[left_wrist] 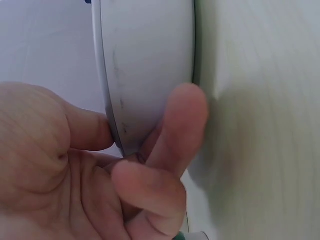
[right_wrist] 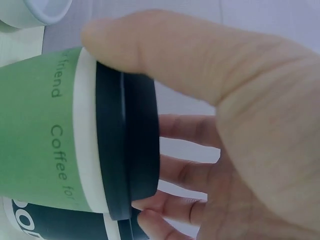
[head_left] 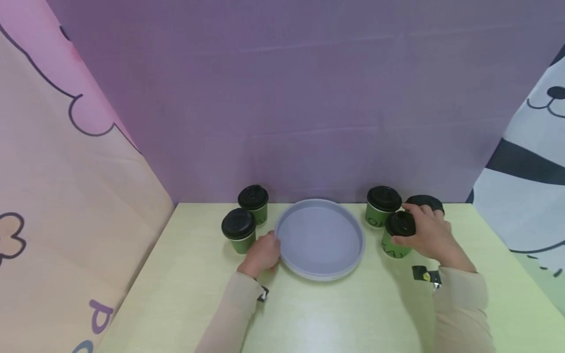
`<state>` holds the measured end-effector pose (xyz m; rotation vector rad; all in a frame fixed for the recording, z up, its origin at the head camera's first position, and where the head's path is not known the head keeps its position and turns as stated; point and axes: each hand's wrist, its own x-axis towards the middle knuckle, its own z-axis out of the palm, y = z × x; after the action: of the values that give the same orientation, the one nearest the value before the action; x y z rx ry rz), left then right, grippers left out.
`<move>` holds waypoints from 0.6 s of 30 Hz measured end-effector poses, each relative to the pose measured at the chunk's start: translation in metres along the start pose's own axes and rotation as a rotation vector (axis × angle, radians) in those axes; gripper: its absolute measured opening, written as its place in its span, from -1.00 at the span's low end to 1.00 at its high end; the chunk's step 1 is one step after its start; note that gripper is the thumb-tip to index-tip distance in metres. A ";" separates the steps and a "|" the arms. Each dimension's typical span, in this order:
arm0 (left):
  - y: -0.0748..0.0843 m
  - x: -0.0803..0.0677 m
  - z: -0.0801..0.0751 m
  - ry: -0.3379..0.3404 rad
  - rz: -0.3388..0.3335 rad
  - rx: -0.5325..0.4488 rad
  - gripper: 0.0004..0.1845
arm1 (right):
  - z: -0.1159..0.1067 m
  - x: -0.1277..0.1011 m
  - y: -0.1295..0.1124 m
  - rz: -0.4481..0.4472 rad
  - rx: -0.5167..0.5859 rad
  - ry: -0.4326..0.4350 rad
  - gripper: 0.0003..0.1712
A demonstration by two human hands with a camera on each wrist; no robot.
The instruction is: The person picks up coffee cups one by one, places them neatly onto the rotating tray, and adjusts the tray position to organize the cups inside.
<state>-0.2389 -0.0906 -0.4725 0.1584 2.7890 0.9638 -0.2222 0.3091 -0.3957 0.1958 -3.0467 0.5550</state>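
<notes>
Left hand (head_left: 264, 255): grips the near-left rim of the tray; in the left wrist view the thumb lies on the inside and the curled fingers (left_wrist: 172, 135) wrap the outer edge (left_wrist: 145, 75).
Right hand (head_left: 427, 234): holds the front right cup by its lid; in the right wrist view the thumb (right_wrist: 165, 55) presses across the top of the black lid and the fingers (right_wrist: 185, 172) curl round its far side.
Tray (head_left: 321, 267): round, grey, shallow, flat on the worktop at the middle, between the two pairs of cups.
Front right cup (head_left: 394, 247): green with a black lid (head_left: 400, 223), upright on the worktop just right of the tray; in the right wrist view the wall (right_wrist: 35, 135) reads "Coffee" in darker print above a dark band.
Back right cup (head_left: 382, 206): green, black lid, upright, just behind and left of the held cup, near the tray's far-right rim.
Third right lid (head_left: 424, 202): black, behind the right hand; body hidden, so cup or loose lid cannot be told.
Left front cup (head_left: 239, 230): green, black lid, upright, just left of the left hand.
Left back cup (head_left: 253, 203): green, black lid, upright, just behind the left front cup and close to the tray's far-left rim.
Worktop (head_left: 335, 314): pale yellow-green, carries everything.
Backdrop (head_left: 287, 98): plain purple wall behind, printed cloth at both sides.
Sleeves (head_left: 463, 299): beige, on both forearms, with a small device strapped at each wrist.
</notes>
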 end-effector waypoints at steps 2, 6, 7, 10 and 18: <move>0.000 0.000 0.000 0.000 -0.004 -0.006 -0.57 | 0.000 0.000 0.000 -0.010 0.005 0.007 0.15; -0.001 0.000 0.001 -0.009 -0.013 -0.030 -0.58 | -0.001 -0.001 0.000 -0.037 0.009 0.034 0.13; -0.001 0.000 0.001 -0.012 -0.015 -0.037 -0.58 | -0.002 -0.001 -0.001 -0.043 0.011 0.043 0.12; -0.001 0.000 0.001 -0.019 -0.018 -0.058 -0.60 | -0.003 -0.002 -0.004 -0.053 0.032 0.075 0.10; -0.002 -0.002 0.001 -0.030 -0.024 -0.097 -0.62 | -0.005 -0.005 -0.009 -0.085 0.119 0.151 0.04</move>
<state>-0.2373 -0.0919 -0.4742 0.1245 2.7043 1.0785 -0.2159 0.3033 -0.3885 0.2722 -2.8469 0.7108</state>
